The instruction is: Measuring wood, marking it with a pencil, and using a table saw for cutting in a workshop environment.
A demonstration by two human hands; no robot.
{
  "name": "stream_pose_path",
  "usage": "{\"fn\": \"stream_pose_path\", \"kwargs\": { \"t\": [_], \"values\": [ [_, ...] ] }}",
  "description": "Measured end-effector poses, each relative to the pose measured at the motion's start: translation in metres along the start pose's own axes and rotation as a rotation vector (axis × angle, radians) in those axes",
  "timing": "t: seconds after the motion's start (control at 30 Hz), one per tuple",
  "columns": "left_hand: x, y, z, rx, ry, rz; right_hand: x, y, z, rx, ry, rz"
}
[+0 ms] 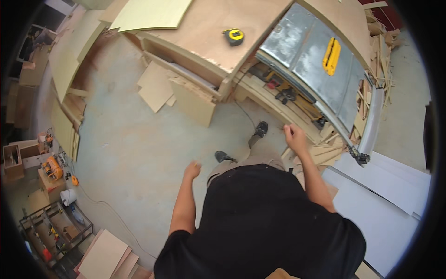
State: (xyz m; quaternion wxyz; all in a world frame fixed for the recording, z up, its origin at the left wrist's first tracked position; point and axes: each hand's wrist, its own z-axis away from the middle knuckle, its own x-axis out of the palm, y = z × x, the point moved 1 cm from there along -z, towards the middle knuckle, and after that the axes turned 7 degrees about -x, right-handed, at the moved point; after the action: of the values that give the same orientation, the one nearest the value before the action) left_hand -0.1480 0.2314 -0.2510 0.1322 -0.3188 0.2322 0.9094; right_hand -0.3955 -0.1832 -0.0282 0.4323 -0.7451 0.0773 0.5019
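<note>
My left hand (192, 170) hangs in front of my body above the floor, its fingers loosely curled and slightly blurred; no object shows in it. My right hand (295, 138) is closed in a loose fist, with nothing visible inside, beside the near edge of the table saw (304, 39). A yellow throat plate (331, 56) lies in the saw's grey metal top. On the wooden workbench (204, 23) to the saw's left sits a yellow and black tape measure (233, 36), out of reach of both hands.
Board offcuts (193, 100) lean against the bench and lie by it. A metal rail (373, 121) runs along the saw's right side. White panels (371, 218) lie at the lower right. On the left are a tool rack (55, 232), an orange power tool (52, 167) and a cable (111, 209) across the floor.
</note>
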Motion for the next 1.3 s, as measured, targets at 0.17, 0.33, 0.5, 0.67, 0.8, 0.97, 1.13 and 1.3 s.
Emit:
{"fn": "stream_pose_path", "kwargs": {
  "t": [0.17,0.33,0.5,0.67,0.8,0.97,1.13,1.3],
  "values": [
    [0.006,-0.253,0.168,-0.716,0.454,0.631,0.047,-0.101,-0.063,-0.223,-0.148,-0.162],
    [-0.037,-0.217,0.197,-1.000,0.714,1.258,0.085,-0.149,-0.113,-0.349,-0.205,-0.187],
    [0.021,-0.159,0.174,-0.865,0.368,1.108,0.134,-0.192,-0.179,-0.340,-0.246,-0.363],
    [-0.009,-0.112,0.125,-0.903,0.210,1.200,0.176,-0.209,-0.265,-0.307,-0.211,-0.516],
    [-0.099,-0.137,0.078,-0.773,0.505,1.021,0.225,-0.247,-0.353,-0.260,-0.263,-0.542],
    [-0.273,-0.138,-0.028,-0.549,0.665,0.972,0.292,-0.263,-0.464,0.081,-0.157,-0.668],
    [-0.455,-0.103,-0.143,-0.191,0.763,0.792,0.324,-0.326,-0.510,0.520,-0.201,-1.066],
    [-0.646,-0.059,-0.262,0.178,0.911,0.640,0.333,-0.346,-0.539,0.296,-0.194,-0.971]
  ]
}}
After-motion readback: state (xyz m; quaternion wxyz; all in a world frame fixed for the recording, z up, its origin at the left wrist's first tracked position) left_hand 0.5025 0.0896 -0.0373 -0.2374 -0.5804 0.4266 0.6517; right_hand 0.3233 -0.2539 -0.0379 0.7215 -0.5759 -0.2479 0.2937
